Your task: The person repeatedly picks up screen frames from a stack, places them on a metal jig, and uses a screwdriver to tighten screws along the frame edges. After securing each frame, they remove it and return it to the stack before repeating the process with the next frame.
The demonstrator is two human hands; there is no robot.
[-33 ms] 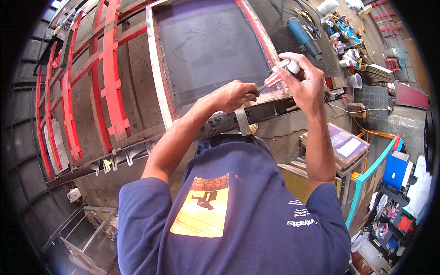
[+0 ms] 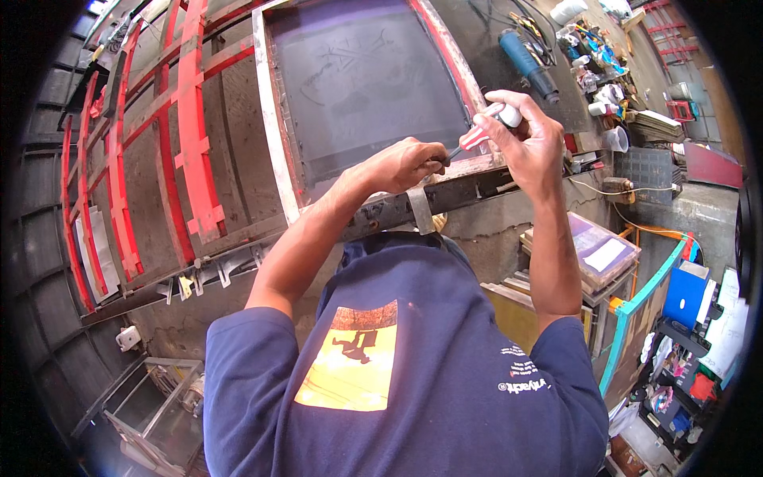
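Observation:
My right hand (image 2: 531,147) is closed around a slim red-and-white tool (image 2: 475,140) with a dark end; its exact kind is unclear. A white rounded piece (image 2: 509,116) shows between the thumb and fingers of that hand. My left hand (image 2: 405,165) has its fingers curled at the dark end of the tool, pinching it. Both hands are above the near right corner of a screen-printing frame (image 2: 273,119) with a dark mesh (image 2: 369,87). Just below my left hand, a metal bracket (image 2: 420,211) hangs over the table's edge.
Red slatted racks (image 2: 191,119) stand left of the frame. To the right lie a blue heat gun (image 2: 524,63) and cables, with a cluttered pile of containers (image 2: 592,67) beyond. Stacked frames (image 2: 592,258) sit by my right elbow, near a turquoise-edged panel (image 2: 636,306).

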